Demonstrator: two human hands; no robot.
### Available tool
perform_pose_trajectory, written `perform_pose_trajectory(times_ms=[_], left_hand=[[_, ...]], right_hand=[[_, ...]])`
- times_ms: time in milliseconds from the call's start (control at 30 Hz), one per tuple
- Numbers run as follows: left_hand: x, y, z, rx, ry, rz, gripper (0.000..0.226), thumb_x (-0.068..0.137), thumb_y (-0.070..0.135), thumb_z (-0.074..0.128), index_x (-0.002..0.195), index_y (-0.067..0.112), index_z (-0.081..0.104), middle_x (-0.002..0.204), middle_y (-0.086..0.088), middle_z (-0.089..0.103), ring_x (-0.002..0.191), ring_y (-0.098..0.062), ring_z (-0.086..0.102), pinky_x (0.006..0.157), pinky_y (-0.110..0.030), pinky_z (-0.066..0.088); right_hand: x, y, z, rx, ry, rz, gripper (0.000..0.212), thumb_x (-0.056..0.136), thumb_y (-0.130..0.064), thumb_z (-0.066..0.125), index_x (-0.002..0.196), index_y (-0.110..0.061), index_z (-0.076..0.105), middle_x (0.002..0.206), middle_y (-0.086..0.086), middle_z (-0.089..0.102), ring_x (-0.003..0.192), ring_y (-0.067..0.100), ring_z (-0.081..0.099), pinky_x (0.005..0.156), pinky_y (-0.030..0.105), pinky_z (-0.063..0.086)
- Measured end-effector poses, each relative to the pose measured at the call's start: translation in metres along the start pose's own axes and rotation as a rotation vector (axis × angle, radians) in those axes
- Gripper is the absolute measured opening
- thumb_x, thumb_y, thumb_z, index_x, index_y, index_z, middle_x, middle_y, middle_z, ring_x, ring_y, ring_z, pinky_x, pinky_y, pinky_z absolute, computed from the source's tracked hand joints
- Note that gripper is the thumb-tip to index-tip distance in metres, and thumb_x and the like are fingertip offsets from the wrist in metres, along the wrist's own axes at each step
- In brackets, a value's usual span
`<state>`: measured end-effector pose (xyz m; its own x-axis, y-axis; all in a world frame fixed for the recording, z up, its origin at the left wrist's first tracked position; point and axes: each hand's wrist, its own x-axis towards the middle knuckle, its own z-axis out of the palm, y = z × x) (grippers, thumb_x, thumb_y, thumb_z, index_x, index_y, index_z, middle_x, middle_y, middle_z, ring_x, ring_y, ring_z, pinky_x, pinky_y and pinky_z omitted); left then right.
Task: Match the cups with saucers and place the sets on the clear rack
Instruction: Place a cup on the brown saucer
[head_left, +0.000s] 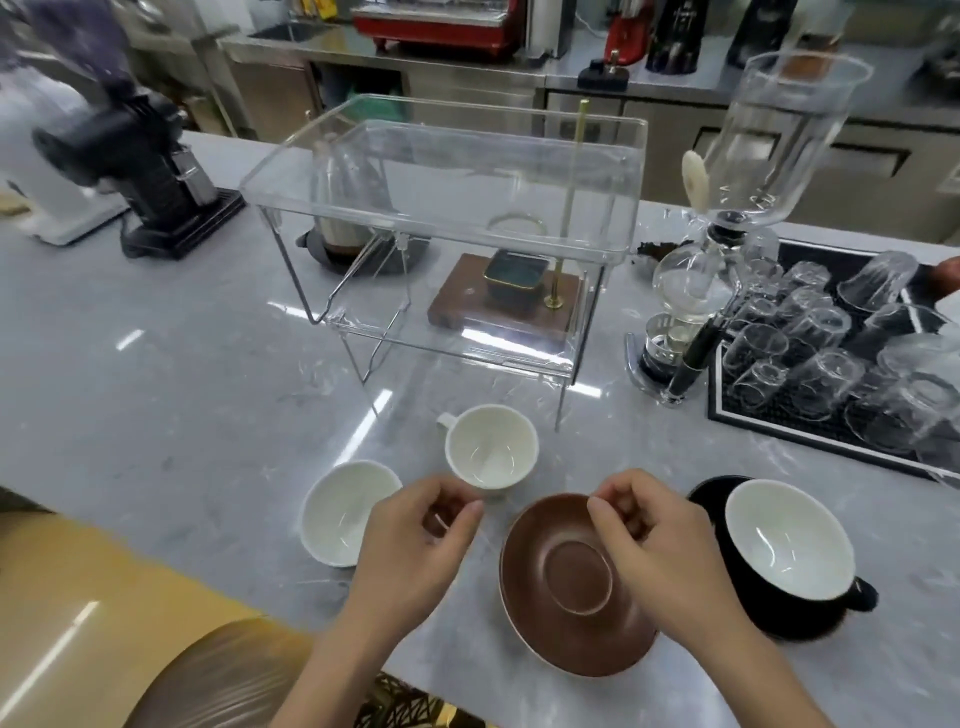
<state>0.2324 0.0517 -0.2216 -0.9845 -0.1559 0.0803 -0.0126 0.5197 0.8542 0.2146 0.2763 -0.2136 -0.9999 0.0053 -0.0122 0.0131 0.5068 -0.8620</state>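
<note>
- The brown saucer (576, 587) lies at the near edge of the worktop (156, 415), matte, with a raised ring at its middle; its near rim seems to stand a little past the edge.
- A black cup (795, 551) with a white inside stands on a black saucer (706, 493) just right of the brown one, its handle pointing right.
- Two more cups, white inside, stand left of the brown saucer: one (491, 447) farther in with its handle to the left, one (345, 512) nearer the edge.
- The clear rack (447, 208) stands on thin wire legs toward the middle of the worktop, well beyond the cups.
- The left hand (415, 540) hovers between the two white-lined cups, fingers curled loosely, thumb and forefinger nearly meeting; it grasps nothing visible.
- The right hand (654, 540) hangs over the far right rim of the brown saucer, fingers curled under; whether they touch or pinch the rim cannot be told.
- A mat of upturned glasses (831, 353) sits at the right edge.
</note>
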Motion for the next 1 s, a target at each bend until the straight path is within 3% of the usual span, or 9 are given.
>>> perform_pose_trajectory(times_ms=[200,400,567,667,800,900,1000], left_hand=[[-0.005,-0.016,-0.028,0.003,0.096,-0.051,0.02,0.083,0.015,0.077,0.075,0.031,0.069,0.077,0.017,0.071,0.07,-0.009,0.065,0.061,-0.016,0.051],[-0.016,-0.036,-0.054,0.083,0.246,-0.114,0.026,0.075,0.019,0.084,0.07,0.032,0.061,0.08,0.015,0.067,0.093,0.002,0.057,0.075,-0.004,0.038],[-0.022,-0.062,-0.07,0.174,0.287,-0.073,0.035,0.066,0.022,0.09,0.069,0.032,0.057,0.101,0.024,0.061,0.108,0.007,0.051,0.084,-0.002,0.034],[-0.024,-0.075,-0.076,0.124,0.269,-0.1,0.039,0.063,0.035,0.089,0.085,0.037,0.058,0.117,0.024,0.057,0.117,0.004,0.049,0.087,-0.003,0.034],[-0.027,-0.086,-0.079,0.03,0.141,-0.166,0.083,0.058,0.046,0.091,0.126,0.046,0.043,0.133,0.031,0.043,0.124,0.01,0.042,0.095,-0.011,0.037],[-0.027,-0.089,-0.078,0.005,0.074,-0.182,0.099,0.053,0.05,0.091,0.129,0.059,0.029,0.136,0.033,0.039,0.125,0.015,0.038,0.096,-0.009,0.036],[-0.028,-0.095,-0.076,-0.05,0.053,-0.204,0.107,0.052,0.041,0.096,0.13,0.063,0.026,0.138,0.036,0.037,0.125,0.02,0.037,0.092,0.0,0.036]], right_hand=[[0.008,-0.017,0.037,-0.051,-0.122,-0.072,0.019,0.086,-0.018,0.072,0.073,-0.03,0.063,0.072,-0.012,0.067,0.064,0.009,0.06,0.058,0.014,0.046],[0.013,-0.036,0.071,-0.101,-0.262,-0.166,0.011,0.083,-0.021,0.073,0.081,-0.028,0.065,0.067,-0.006,0.064,0.064,0.011,0.059,0.059,0.021,0.046],[0.017,-0.042,0.1,-0.188,-0.362,-0.202,0.01,0.086,-0.029,0.069,0.094,-0.031,0.063,0.072,-0.011,0.06,0.063,0.007,0.056,0.057,0.018,0.044],[0.02,-0.042,0.113,-0.192,-0.405,-0.202,0.012,0.089,-0.029,0.064,0.1,-0.034,0.062,0.07,-0.013,0.058,0.064,0.005,0.057,0.057,0.019,0.044],[0.021,-0.04,0.126,-0.219,-0.455,-0.184,0.021,0.093,-0.029,0.059,0.113,-0.036,0.059,0.078,-0.012,0.062,0.071,0.005,0.061,0.066,0.027,0.053],[0.022,-0.037,0.133,-0.244,-0.456,-0.187,0.027,0.095,-0.026,0.056,0.122,-0.03,0.058,0.083,-0.016,0.06,0.072,0.005,0.06,0.072,0.029,0.054],[0.024,-0.034,0.138,-0.223,-0.449,-0.185,0.026,0.096,-0.02,0.055,0.121,-0.029,0.059,0.087,-0.024,0.058,0.077,-0.003,0.058,0.071,0.017,0.045]])
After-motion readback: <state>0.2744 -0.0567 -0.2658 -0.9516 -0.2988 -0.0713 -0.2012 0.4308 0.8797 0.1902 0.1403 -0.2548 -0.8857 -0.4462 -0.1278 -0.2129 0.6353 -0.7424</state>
